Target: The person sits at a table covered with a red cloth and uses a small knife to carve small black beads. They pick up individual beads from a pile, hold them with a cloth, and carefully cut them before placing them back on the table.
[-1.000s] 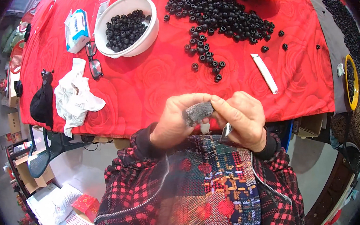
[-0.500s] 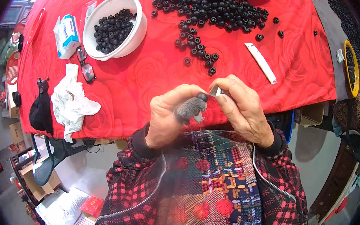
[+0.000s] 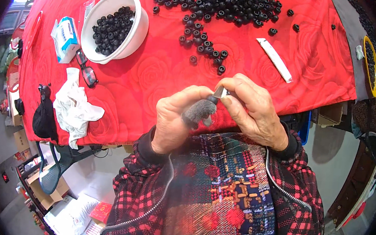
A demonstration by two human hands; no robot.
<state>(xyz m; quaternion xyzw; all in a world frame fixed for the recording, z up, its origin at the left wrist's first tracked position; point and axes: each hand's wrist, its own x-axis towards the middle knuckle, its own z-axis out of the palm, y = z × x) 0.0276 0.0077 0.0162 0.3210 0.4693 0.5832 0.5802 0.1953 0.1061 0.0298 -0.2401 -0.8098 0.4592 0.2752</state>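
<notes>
Over the near edge of the red cloth, my left hand (image 3: 170, 118) pinches a small black round piece (image 3: 213, 99) between thumb and fingers. A fuzzy grey covering (image 3: 199, 112) wraps the finger below it, with a pale tip showing. My right hand (image 3: 255, 112) is closed on a small metal blade (image 3: 219, 91), whose edge meets the top of the black piece. Beyond my hands, a trail of similar black pieces (image 3: 216, 53) leads back to a big pile (image 3: 220, 4) of them.
A white bowl (image 3: 140, 37) of black pieces stands at left, beside a blue-and-white box (image 3: 66, 39), glasses (image 3: 89, 75) and a crumpled white cloth (image 3: 75, 105). A slim white packet (image 3: 274, 60) lies at right. A yellow-rimmed tray (image 3: 375, 84) sits farther right.
The blade in my right hand has come left onto the black piece, where a gap showed before. My left hand keeps its pinch. The whole view has shifted slightly.
</notes>
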